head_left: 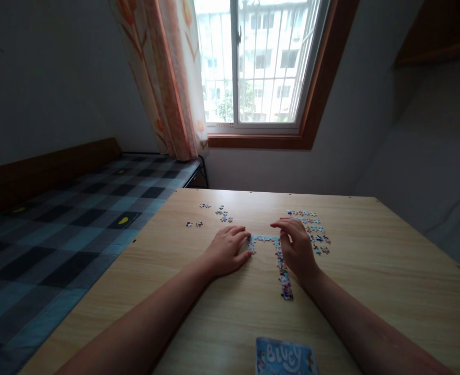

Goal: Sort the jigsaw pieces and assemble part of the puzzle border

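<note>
A partly joined jigsaw puzzle border [285, 281] lies on the wooden table, with a short left side, a top row and a longer right side. My left hand [227, 250] rests flat on the table, fingers stretched out and touching the border's left side. Over the upper right corner is my right hand [297, 245], its fingers bent but apart, the index finger reaching left. No piece shows in either hand. Loose puzzle pieces [319, 229] lie in rows just right of my right hand. More loose pieces [222, 212] are scattered beyond my left hand.
A blue box or card marked "Bluey" [284, 357] lies at the near side of the wooden table [389, 260]. Left of the table stands a bed with a checked sheet [97, 229]. A curtain [171, 78] and a barred window [269, 67] are behind.
</note>
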The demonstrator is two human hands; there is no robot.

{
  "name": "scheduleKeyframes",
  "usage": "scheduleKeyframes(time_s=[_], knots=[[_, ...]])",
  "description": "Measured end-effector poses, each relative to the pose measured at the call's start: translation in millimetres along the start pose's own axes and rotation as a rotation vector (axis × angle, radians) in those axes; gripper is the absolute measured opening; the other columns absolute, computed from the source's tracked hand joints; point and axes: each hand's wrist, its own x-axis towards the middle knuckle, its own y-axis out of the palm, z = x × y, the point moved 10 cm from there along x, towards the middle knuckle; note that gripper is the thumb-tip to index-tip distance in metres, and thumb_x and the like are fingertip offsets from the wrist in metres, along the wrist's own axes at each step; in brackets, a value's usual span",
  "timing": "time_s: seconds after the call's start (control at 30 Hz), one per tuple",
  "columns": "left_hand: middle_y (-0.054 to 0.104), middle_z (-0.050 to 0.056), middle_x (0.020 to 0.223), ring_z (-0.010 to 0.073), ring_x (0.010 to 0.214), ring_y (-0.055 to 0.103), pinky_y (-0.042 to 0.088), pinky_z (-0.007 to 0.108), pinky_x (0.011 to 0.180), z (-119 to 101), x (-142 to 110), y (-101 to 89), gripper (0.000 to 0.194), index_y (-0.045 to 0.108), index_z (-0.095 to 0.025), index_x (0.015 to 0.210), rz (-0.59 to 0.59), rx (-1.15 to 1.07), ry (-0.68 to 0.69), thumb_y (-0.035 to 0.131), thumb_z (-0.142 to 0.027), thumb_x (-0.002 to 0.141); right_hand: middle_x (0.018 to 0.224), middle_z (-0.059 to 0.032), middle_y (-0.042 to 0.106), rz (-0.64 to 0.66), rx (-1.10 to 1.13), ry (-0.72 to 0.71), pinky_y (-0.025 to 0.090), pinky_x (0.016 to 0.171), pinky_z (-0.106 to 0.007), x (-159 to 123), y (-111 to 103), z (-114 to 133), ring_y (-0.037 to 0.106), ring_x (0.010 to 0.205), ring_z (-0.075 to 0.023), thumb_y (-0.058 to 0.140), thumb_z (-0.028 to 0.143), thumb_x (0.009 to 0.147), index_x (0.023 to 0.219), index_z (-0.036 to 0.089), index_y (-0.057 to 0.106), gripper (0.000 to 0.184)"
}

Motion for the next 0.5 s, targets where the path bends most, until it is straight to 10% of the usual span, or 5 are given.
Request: scheduleKeyframes(time_s=[0.5], knots=[[0.070, 0.007, 0.112, 0.0237, 0.106, 0.061, 0.047, 0.042, 0.102, -5, 0, -21.4, 0.018, 0.069, -0.022, 0.100, -0.184, -0.164, 0.066, 0.069, -0.027, 0.083, 0.098, -0.0073, 0.068, -0.040, -0.034, -0.017, 0.046, 0.098, -0.051, 1, -7, 5, 0.060, 0.105, -0.0277, 0.048, 0.013, 0.091, 0.095, 0.024, 0.070, 0.025]])
